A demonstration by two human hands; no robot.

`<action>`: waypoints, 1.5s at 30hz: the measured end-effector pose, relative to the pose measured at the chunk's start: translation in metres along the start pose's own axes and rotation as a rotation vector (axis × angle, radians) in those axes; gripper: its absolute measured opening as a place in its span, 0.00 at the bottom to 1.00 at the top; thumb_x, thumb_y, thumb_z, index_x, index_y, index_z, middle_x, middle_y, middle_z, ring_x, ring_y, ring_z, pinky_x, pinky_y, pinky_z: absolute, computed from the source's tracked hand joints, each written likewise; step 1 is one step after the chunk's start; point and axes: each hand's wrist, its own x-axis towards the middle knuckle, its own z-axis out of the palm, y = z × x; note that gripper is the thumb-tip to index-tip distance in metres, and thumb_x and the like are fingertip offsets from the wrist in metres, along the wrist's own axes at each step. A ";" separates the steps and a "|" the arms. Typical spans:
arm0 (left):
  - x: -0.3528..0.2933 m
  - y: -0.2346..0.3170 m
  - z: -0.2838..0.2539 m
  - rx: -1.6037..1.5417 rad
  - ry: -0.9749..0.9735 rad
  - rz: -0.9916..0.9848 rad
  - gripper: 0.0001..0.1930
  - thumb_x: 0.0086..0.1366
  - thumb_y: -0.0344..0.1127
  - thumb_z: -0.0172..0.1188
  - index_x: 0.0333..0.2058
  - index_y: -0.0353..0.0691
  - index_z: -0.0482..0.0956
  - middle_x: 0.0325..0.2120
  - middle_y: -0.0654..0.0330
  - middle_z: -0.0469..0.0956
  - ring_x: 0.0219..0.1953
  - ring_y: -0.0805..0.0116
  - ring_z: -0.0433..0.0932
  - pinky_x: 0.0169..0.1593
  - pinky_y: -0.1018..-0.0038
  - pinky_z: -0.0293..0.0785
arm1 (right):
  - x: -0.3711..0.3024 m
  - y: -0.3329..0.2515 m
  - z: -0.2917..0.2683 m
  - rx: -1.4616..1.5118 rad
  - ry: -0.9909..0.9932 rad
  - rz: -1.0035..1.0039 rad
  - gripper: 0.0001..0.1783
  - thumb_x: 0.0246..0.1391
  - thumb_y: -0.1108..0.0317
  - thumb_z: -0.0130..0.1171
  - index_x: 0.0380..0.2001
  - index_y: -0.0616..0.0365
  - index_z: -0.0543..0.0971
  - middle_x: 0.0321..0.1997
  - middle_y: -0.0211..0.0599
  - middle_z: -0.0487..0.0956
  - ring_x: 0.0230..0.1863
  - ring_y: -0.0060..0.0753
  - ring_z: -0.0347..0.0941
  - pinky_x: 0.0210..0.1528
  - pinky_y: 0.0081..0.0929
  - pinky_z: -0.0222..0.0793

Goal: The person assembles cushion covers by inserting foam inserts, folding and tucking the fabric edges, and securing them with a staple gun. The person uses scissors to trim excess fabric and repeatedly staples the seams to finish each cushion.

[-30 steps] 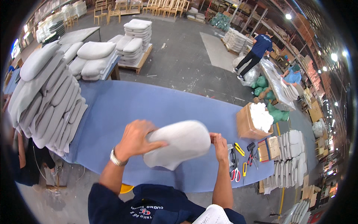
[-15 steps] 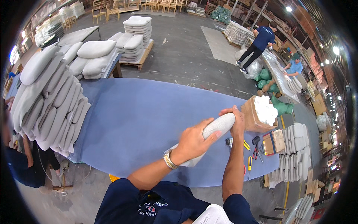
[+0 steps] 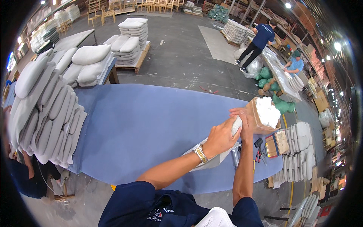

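Note:
A light grey padded seat cushion (image 3: pixel 237 125) stands on edge above the right part of the blue table, largely hidden behind my hands and forearm. My left hand (image 3: pixel 221 139), with a watch on its wrist, is closed on the cushion's near side. At the far end, my right hand (image 3: pixel 246 123) wraps around the edge, its fingers close to those of the left. Loose pale cloth of the cushion (image 3: pixel 213 162) hangs below my left wrist. A silver tool (image 3: pixel 235 156) lies on the table beside my right forearm.
A cardboard box of white stuffing (image 3: pixel 261 117) stands right of my hands. Pliers (image 3: pixel 258 155) and a small wooden box (image 3: pixel 276 143) lie near the right edge. Stacked grey cushions (image 3: pixel 49 113) lean tall at left. Another person (image 3: pixel 28 166) sits below them; two more people work far right.
Both hands have drawn together at the cushion's far end; my left hand moved right and forward along it. The cushion has turned, with less of its top showing. The view shifted slightly.

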 end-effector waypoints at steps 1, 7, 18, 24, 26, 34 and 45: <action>0.003 -0.003 0.004 -0.004 -0.001 0.003 0.26 0.67 0.41 0.64 0.58 0.32 0.74 0.46 0.40 0.83 0.42 0.40 0.84 0.44 0.54 0.81 | 0.001 0.000 -0.001 -0.020 -0.014 -0.008 0.24 0.68 0.61 0.44 0.36 0.65 0.86 0.47 0.43 0.86 0.54 0.41 0.75 0.61 0.37 0.63; 0.018 -0.019 0.018 -0.036 0.042 0.070 0.29 0.67 0.41 0.63 0.63 0.33 0.70 0.54 0.37 0.78 0.45 0.39 0.83 0.46 0.54 0.81 | 0.005 0.004 0.017 -0.010 0.173 -0.077 0.26 0.68 0.58 0.40 0.46 0.64 0.84 0.52 0.45 0.85 0.58 0.42 0.75 0.66 0.38 0.61; -0.002 -0.037 0.021 -0.164 -0.029 0.046 0.40 0.64 0.39 0.68 0.70 0.33 0.61 0.57 0.36 0.77 0.55 0.43 0.81 0.55 0.60 0.78 | 0.016 0.037 0.009 0.142 0.191 -0.065 0.26 0.62 0.59 0.43 0.35 0.65 0.87 0.49 0.47 0.85 0.54 0.43 0.76 0.61 0.36 0.64; -0.026 -0.027 0.009 -0.213 -0.065 -0.022 0.38 0.65 0.40 0.68 0.69 0.30 0.62 0.57 0.37 0.77 0.58 0.46 0.80 0.59 0.61 0.76 | 0.008 0.029 0.012 0.193 0.220 -0.060 0.26 0.61 0.59 0.42 0.34 0.66 0.87 0.49 0.47 0.85 0.55 0.42 0.74 0.62 0.36 0.62; -0.036 -0.029 0.004 -0.197 -0.064 -0.003 0.37 0.66 0.41 0.67 0.68 0.30 0.64 0.57 0.37 0.77 0.58 0.46 0.80 0.59 0.61 0.76 | 0.006 0.023 0.013 0.186 0.217 -0.055 0.26 0.61 0.59 0.42 0.33 0.66 0.87 0.48 0.47 0.85 0.55 0.42 0.74 0.62 0.36 0.61; -0.094 -0.046 -0.020 -0.106 -0.146 -0.052 0.31 0.71 0.43 0.61 0.66 0.30 0.67 0.59 0.37 0.75 0.57 0.42 0.80 0.56 0.59 0.78 | 0.000 0.021 0.012 0.168 0.248 -0.115 0.25 0.61 0.60 0.42 0.31 0.64 0.87 0.47 0.47 0.86 0.54 0.43 0.75 0.63 0.38 0.61; -0.087 -0.024 -0.062 0.083 0.011 0.083 0.40 0.61 0.25 0.57 0.72 0.34 0.56 0.63 0.33 0.69 0.61 0.38 0.75 0.61 0.59 0.74 | 0.007 -0.017 0.058 0.059 0.247 -0.284 0.21 0.61 0.63 0.45 0.26 0.59 0.86 0.36 0.38 0.86 0.44 0.38 0.78 0.62 0.41 0.59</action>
